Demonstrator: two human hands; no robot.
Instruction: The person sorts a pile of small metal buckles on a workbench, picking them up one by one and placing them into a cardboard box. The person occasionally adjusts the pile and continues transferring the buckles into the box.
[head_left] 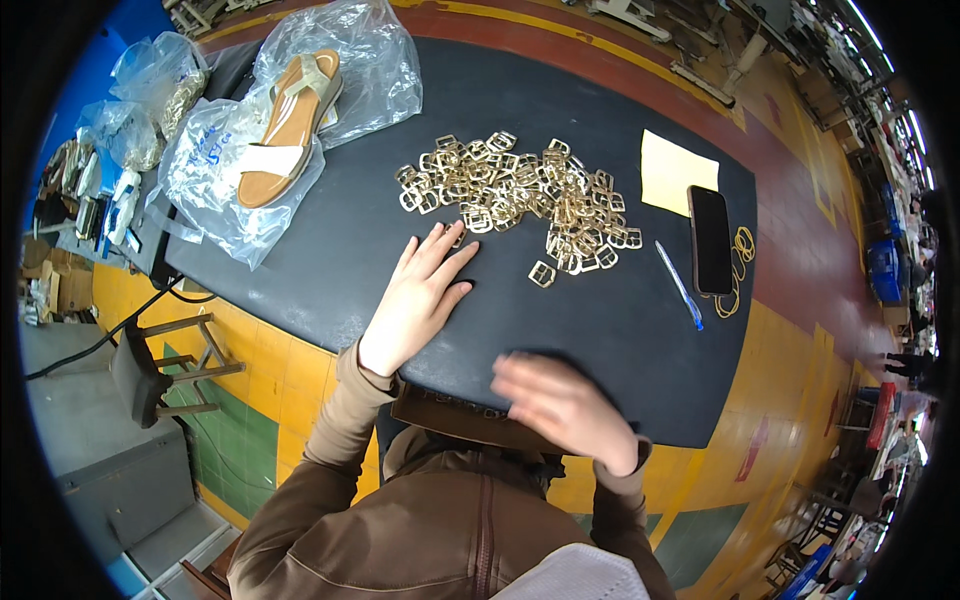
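Observation:
A loose heap of small gold metal buckles (510, 185) lies on the dark table (530, 325). My left hand (415, 290) rests flat with its fingers stretched out, and its fingertips touch a buckle at the heap's near left edge. One single buckle (542, 273) lies apart, just in front of the heap. Over the table's near edge is my right hand (565, 405), its fingers smeared by motion, so their grip cannot be made out. Below it, against my body, an open brown box (470, 422) shows several buckles along its far side.
A tan-soled sandal (285, 135) lies on clear plastic bags (370, 75) at the far left. Toward the right are yellow paper (678, 170), a phone (711, 240), a blue pen (680, 288) and a yellow cord (740, 262). A stool (150, 375) stands on the floor at left.

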